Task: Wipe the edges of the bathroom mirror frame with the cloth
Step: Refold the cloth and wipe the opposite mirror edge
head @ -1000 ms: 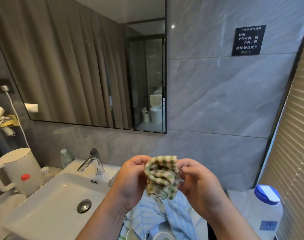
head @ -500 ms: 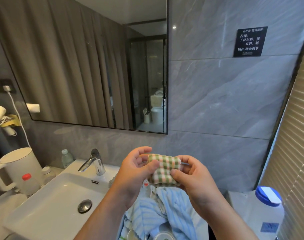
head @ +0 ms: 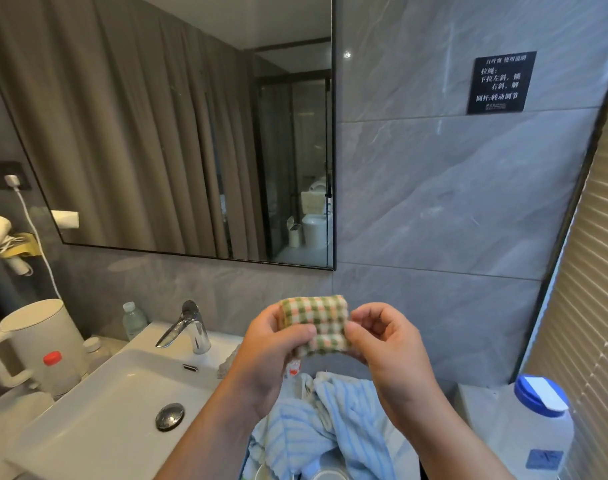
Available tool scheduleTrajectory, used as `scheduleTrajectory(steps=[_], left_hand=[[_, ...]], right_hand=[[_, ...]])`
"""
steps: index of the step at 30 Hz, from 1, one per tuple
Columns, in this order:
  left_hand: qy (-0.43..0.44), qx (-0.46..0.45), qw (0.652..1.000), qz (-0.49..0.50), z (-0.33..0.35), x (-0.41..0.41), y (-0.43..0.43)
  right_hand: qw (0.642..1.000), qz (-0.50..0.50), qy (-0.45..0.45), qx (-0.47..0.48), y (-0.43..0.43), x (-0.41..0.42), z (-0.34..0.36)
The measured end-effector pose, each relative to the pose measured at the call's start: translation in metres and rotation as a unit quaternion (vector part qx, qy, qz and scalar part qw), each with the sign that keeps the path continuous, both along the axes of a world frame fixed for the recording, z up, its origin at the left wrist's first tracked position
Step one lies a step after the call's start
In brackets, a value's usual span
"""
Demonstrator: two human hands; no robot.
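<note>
Green, orange and white checked cloth (head: 314,325), a loose bunch one second ago, now folded into a compact pad pinched between left hand (head: 273,344) and right hand (head: 387,344) below the black-framed rectangular mirror (head: 333,168); frame untouched, wiping likely next.

Single head view, forward and down, close over hands (head: 333,344) before mirror (head: 191,133).

Cloth (head: 314,323) sits between left hand (head: 274,344) and right hand (head: 387,341), below the mirror's (head: 191,133) lower right corner. Sink (head: 88,424) lies left, tap (head: 188,329) behind it, kettle (head: 32,337) at its left edge, jug (head: 538,427) far right.
</note>
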State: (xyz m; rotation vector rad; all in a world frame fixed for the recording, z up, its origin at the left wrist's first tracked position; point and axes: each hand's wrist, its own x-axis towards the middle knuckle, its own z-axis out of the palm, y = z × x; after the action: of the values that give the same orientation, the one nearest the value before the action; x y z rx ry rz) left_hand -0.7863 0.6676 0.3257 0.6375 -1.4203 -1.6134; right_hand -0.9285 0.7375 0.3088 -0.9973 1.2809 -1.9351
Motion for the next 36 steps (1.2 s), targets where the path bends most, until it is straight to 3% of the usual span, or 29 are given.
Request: scheduleTrajectory(steps=[3,8,13,16,20,23,26,28,32,36], left_hand=[[0.080,0.039,0.993,0.074,0.006,0.002,-0.010],[0.075,0.016,0.986,0.147,0.018,0.007,-0.033],[0.056,-0.026,0.987,0.151,0.036,0.000,-0.057],[0.075,-0.033,0.988,0.132,0.044,-0.005,-0.076],[0.149,-0.046,0.981,0.114,0.059,-0.017,-0.110],[0.069,-0.112,0.976,0.176,0.077,-0.032,-0.135],[-0.043,-0.210,0.937,0.276,0.104,-0.048,-0.159],[-0.067,-0.289,0.896,0.329,0.125,-0.056,-0.181],[-0.110,-0.432,0.793,0.416,0.162,-0.068,-0.242],[-0.086,-0.483,0.748,0.448,0.190,-0.089,-0.279]], right_hand=[[0.998,-0.039,0.038,-0.008,-0.011,-0.008,0.012],[0.983,-0.096,0.158,-0.016,-0.039,-0.034,0.035],[0.921,-0.135,0.365,0.003,-0.078,-0.070,0.067],[0.847,-0.189,0.497,-0.005,-0.105,-0.104,0.099],[0.710,-0.252,0.658,-0.002,-0.146,-0.138,0.153],[0.593,-0.290,0.751,-0.013,-0.180,-0.152,0.204],[0.498,-0.347,0.795,0.008,-0.210,-0.166,0.263],[0.483,-0.371,0.792,0.044,-0.221,-0.176,0.283],[0.449,-0.420,0.788,0.024,-0.236,-0.193,0.277],[0.437,-0.432,0.789,-0.001,-0.239,-0.197,0.276]])
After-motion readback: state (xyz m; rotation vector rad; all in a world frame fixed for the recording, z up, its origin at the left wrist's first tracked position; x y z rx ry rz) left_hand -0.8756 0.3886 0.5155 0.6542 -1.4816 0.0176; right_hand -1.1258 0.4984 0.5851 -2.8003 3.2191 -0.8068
